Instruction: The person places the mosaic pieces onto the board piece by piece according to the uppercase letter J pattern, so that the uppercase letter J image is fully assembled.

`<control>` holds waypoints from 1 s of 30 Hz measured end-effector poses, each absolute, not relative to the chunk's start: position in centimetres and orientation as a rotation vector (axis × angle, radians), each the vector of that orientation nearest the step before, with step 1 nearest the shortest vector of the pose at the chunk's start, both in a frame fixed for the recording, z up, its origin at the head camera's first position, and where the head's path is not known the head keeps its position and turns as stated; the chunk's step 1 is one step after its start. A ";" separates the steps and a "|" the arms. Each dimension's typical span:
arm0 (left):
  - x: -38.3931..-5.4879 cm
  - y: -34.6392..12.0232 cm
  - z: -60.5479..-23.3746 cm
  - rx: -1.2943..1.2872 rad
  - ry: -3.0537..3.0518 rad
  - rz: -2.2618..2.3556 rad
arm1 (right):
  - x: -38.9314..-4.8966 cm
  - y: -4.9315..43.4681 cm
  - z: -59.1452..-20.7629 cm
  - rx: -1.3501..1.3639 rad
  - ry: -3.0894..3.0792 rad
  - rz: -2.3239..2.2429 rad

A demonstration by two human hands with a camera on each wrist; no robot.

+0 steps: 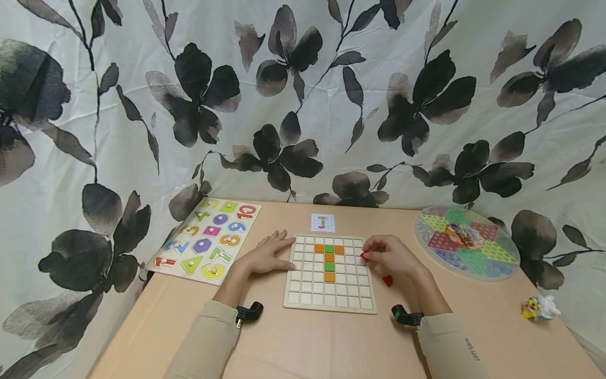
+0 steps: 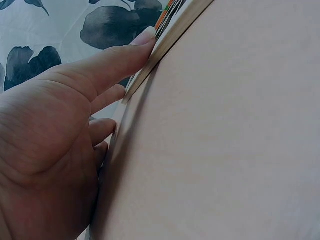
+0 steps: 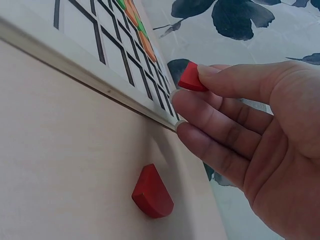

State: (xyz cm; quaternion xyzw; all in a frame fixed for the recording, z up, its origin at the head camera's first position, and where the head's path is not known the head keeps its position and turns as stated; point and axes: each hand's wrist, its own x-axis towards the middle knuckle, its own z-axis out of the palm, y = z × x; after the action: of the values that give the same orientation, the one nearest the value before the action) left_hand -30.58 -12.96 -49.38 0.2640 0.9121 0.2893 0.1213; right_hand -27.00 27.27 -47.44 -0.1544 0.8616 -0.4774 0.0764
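Observation:
A white grid board (image 1: 331, 308) lies on the table, with orange and green squares forming a T in its upper part. My left hand (image 1: 262, 256) rests at the board's left side, fingers extended; in the left wrist view its thumb (image 2: 115, 62) touches the board's edge. Beside the right edge, my right hand (image 1: 395, 258) pinches a small red piece (image 3: 190, 77) between thumb and fingers. Another red piece (image 3: 152, 192), with one rounded end, lies on the table below that hand.
Behind the board lies a small pattern card (image 1: 323, 222). A board of colourful numbers and shapes (image 1: 203, 242) is at the left. At the right stand a round lidded box of patterned triangles (image 1: 466, 242) and a small toy figure (image 1: 539, 308). A floral cloth (image 1: 350, 158) hangs behind the table.

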 end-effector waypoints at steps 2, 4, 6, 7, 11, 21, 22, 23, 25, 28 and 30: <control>-30.6 -13.0 -49.4 0.771 2.664 0.843 | -26.9 27.1 -47.3 -0.465 2.571 -1.439; -30.6 -13.0 -49.4 0.772 2.665 0.841 | -26.8 27.0 -47.3 -0.467 2.583 -1.429; -30.5 -13.0 -49.4 0.773 2.666 0.840 | -26.8 26.8 -47.3 -0.471 2.600 -1.415; -30.5 -13.0 -49.4 0.773 2.665 0.840 | -26.7 26.7 -47.3 -0.479 2.608 -1.408; -30.5 -13.0 -49.4 0.768 2.663 0.840 | -26.8 26.3 -47.4 -0.514 2.623 -1.383; -30.6 -13.0 -49.5 0.771 2.666 0.841 | -26.9 25.5 -47.7 -0.519 2.608 -1.383; -30.6 -13.0 -49.5 0.772 2.666 0.841 | -26.8 25.5 -47.7 -0.521 2.607 -1.381; -30.6 -13.0 -49.5 0.774 2.666 0.840 | -26.8 25.4 -47.7 -0.522 2.608 -1.376; -30.5 -13.0 -49.4 0.776 2.665 0.840 | -26.7 25.3 -47.6 -0.523 2.601 -1.375; -30.5 -13.0 -49.4 0.779 2.664 0.842 | -26.7 25.2 -47.6 -0.529 2.598 -1.366; -30.5 -12.9 -49.3 0.777 2.663 0.844 | -26.7 25.1 -47.6 -0.533 2.595 -1.366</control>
State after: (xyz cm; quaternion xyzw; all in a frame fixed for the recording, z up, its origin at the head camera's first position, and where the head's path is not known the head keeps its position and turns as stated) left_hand -30.47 -12.94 -49.31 0.2660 0.9117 0.2888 0.1208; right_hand -26.72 25.08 -47.60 -0.1782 0.8678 -0.4567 0.0806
